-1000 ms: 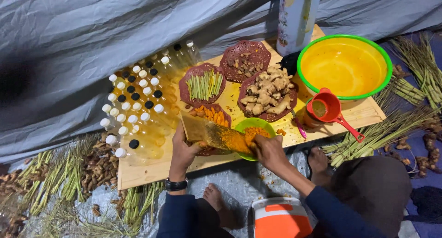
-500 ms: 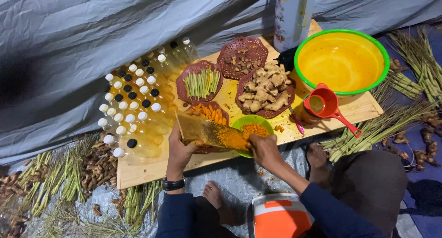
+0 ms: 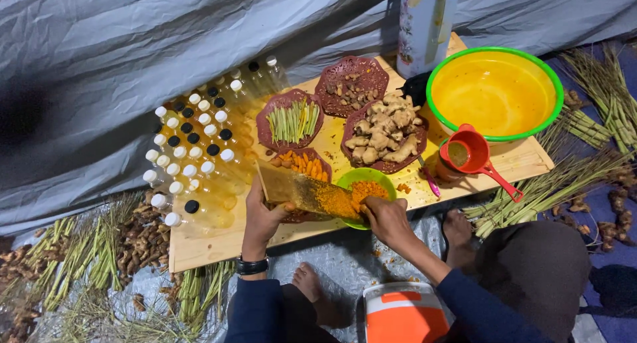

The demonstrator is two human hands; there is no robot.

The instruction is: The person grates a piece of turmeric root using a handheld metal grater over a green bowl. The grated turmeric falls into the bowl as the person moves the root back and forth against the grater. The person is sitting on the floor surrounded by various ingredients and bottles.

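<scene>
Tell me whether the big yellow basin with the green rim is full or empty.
Empty: the basin shows only its bare yellow bottom, with nothing lying in it.

Over the last second little moved: the left hand [image 3: 262, 217] kept its grip on the upper end of the flat grater [image 3: 306, 194], which stayed slanted down toward the small green bowl [image 3: 366, 184]. The right hand [image 3: 387, 218] shifted slightly along the grater's lower end, staying at the bowl's near rim where the orange grated turmeric [image 3: 367, 190] lay heaped. The view itself drifted a little, so the wooden board [image 3: 199, 247] and its rows of bottles [image 3: 192, 164] sat marginally further left in frame than before.
</scene>
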